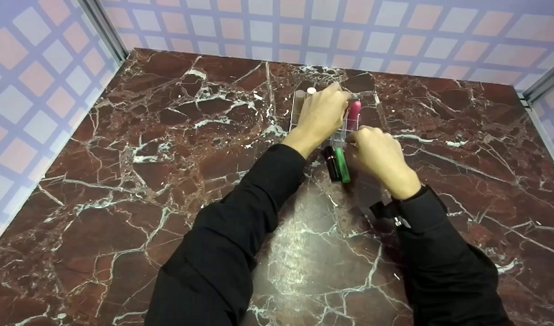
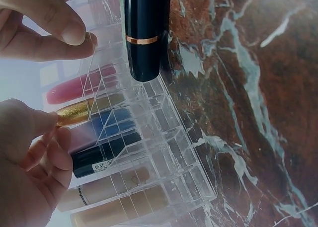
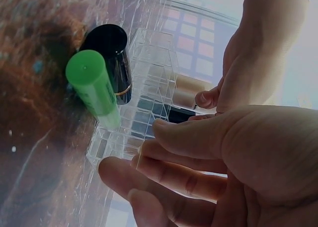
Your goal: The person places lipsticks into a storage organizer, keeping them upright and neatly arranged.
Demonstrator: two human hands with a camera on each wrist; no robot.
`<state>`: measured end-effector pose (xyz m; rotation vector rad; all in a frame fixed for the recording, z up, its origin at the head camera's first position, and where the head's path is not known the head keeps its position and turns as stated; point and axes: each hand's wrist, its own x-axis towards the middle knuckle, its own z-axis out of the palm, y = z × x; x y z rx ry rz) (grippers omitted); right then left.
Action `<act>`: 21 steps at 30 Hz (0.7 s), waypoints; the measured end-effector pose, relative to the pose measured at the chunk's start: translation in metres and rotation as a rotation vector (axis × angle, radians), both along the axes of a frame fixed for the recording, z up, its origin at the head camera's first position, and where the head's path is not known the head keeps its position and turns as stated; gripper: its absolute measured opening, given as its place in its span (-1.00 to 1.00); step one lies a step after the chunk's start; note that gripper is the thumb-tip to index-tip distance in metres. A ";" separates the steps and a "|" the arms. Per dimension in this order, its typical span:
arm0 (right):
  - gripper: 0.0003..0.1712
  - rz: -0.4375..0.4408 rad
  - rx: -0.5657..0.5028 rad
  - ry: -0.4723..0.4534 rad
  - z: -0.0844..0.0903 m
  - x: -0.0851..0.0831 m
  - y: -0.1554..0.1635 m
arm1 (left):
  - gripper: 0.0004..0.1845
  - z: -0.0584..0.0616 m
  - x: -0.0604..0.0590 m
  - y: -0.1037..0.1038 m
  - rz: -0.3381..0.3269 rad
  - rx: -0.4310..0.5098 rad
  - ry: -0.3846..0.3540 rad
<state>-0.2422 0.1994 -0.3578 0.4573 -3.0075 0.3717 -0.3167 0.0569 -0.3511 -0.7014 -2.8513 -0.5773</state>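
A clear lipstick organizer [image 1: 339, 136] with several compartments lies on the marbled table. My left hand [image 1: 324, 108] is over it and pinches a gold lipstick tube [image 2: 74, 113] standing in one compartment. Thumb and finger of my right hand [image 1: 378, 147] pinch a thin edge of the organizer near its front right. Beside the gold tube are a pink tube [image 2: 82, 84] and a dark tube [image 2: 94, 160], all in the organizer. Just in front of it, a black lipstick tube [image 1: 331, 164] and a green tube [image 1: 342, 165] lie side by side on the table.
Pale tubes [image 2: 109, 187] fill the organizer's left end, and one white cap [image 1: 311, 90] shows there. Checked panels [image 1: 286, 31] wall in the table [image 1: 168, 203] at the back and both sides.
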 end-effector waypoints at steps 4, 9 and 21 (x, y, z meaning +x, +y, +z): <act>-0.79 0.002 -0.003 -0.012 0.000 0.000 0.000 | -0.69 0.000 0.000 0.000 -0.002 0.002 -0.005; -0.78 -0.003 -0.007 -0.019 0.000 -0.001 0.000 | -0.68 0.002 0.000 0.000 0.001 0.001 -0.012; -0.79 0.001 -0.006 -0.019 0.000 0.000 0.000 | -0.67 0.007 0.005 0.000 0.004 0.041 -0.011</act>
